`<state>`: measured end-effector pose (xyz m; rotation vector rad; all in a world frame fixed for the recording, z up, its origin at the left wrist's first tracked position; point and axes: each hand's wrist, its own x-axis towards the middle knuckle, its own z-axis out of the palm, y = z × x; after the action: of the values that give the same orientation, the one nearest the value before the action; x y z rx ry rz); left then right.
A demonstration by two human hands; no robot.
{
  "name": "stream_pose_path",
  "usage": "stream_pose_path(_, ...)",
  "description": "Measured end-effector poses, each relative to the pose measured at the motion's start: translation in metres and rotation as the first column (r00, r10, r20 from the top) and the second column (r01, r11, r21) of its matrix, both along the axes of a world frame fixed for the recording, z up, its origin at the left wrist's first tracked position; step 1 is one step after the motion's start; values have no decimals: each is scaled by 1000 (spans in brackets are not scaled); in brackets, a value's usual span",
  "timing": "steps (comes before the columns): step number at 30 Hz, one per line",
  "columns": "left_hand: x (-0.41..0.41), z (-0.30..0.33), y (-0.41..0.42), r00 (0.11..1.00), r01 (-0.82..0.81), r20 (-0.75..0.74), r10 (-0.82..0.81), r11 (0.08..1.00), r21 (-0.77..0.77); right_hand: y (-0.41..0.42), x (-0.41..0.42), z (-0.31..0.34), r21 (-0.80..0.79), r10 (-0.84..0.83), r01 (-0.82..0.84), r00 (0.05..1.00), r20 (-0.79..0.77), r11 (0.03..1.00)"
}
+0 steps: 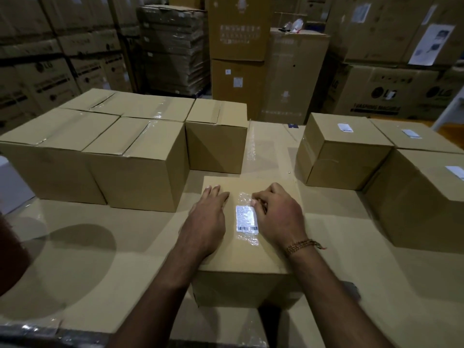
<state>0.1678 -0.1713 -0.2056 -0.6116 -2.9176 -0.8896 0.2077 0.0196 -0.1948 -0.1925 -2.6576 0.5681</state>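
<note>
Head view: a plain brown cardboard box (253, 262) sits in the middle of a flat cardboard sheet (120, 247), close to the person, its matte, square-edged top facing up. On that top, a little right of centre, lies a white rectangular label (247, 219) with fine print and a barcode. A strip of clear, glossy, crinkled tape (244, 198) covers it and overruns both of its short ends. Label and tape share one long axis, running from the box's near edge towards its far edge and tipped slightly to the right at the near end. The barcode sits at the near end.

The left hand (207, 222) lies flat on the box top just left of the label, fingers straight and together, pointing away. The right hand (278, 217) rests just right of the label, knuckles bent, thumb and fingertips at the tape's far right edge. Whether they pinch it or only press it cannot be told. A beaded bracelet (301, 246) circles that wrist. The hands are apart, with the label between them.

Left of the box stand taped cartons (140, 167) packed side by side. Right of it stand labelled cartons (344, 159). Behind it rise tall stacks (238, 28) of printed cartons.
</note>
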Motion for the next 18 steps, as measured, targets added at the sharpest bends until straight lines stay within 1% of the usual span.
stream_pose_path(5,0,0,0,1000,0,3,0,1000,12,1,-4,0,-50,-30,29,999,-13,998)
stream_pose_path(8,3,1,-2,1000,15,12,-15,1000,24,2,-8,3,-106,-50,51,999,17,993)
stream_pose_path(12,9,2,-4,999,41,-17,-42,998,-49,4,-12,6,-160,-67,74,997,48,984)
stream_pose_path(15,9,3,-3,999,31,-27,-31,999,-31,2,-12,3,-159,-75,79,997,34,984)
stream_pose_path(18,10,5,-3,1000,21,-5,-21,1000,-1,2,-11,1,-141,-67,67,998,5,988)
